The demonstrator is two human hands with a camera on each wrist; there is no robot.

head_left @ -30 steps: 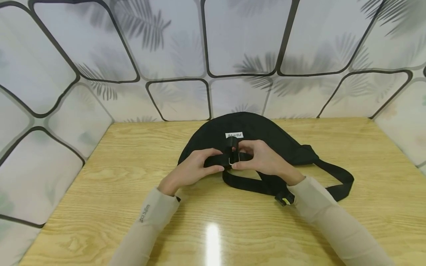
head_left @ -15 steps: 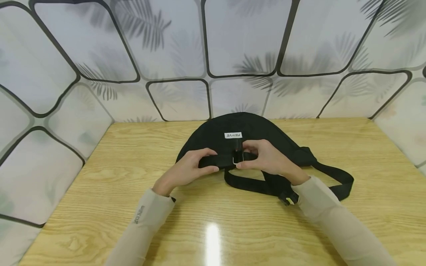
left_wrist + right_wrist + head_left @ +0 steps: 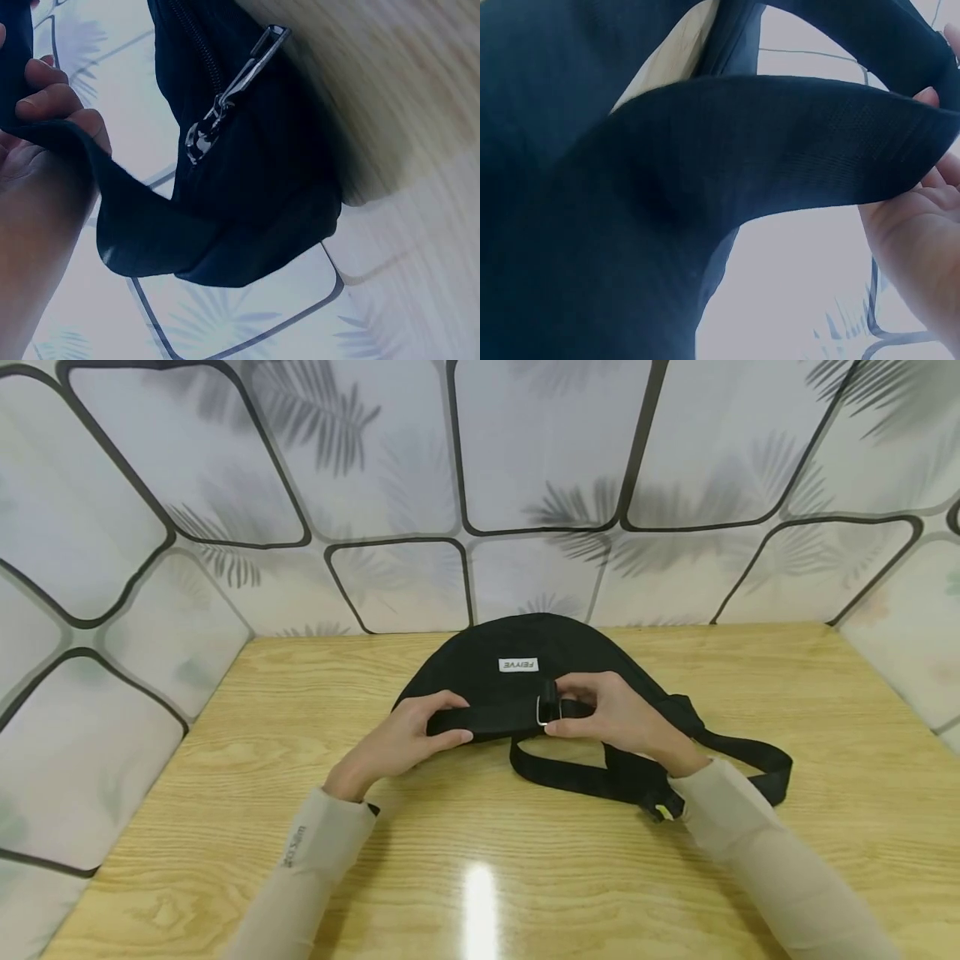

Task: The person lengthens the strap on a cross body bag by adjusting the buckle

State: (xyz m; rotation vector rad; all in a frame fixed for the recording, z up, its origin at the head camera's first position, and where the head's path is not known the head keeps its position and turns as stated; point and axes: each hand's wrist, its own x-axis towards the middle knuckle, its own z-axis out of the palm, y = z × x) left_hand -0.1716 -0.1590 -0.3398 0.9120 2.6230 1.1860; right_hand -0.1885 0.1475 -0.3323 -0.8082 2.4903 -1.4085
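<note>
A: Where's the black fabric half-moon bag (image 3: 577,647)?
B: Centre of the head view, lying on the pale yellow wood-grain table (image 3: 187,860), with its small white lettered label (image 3: 518,665) towards the upper edge.

A: And the left hand (image 3: 408,739)?
B: Just left of centre. Its fingers and thumb curl round the flat black webbing strap (image 3: 487,720), tips parted by roughly the strap's breadth.

A: The right hand (image 3: 615,714)?
B: Right of centre, pinching the strap beside the silver metal rectangular ring (image 3: 538,714); its fingertips are partly hidden, so I can't tell the exact gap.

A: Anything near that wrist?
B: A black plastic buckle (image 3: 663,810) with a yellow-green patch, just left of the cuff. In the left wrist view, a shiny silver zip pull (image 3: 244,79) hangs at upper centre.
</note>
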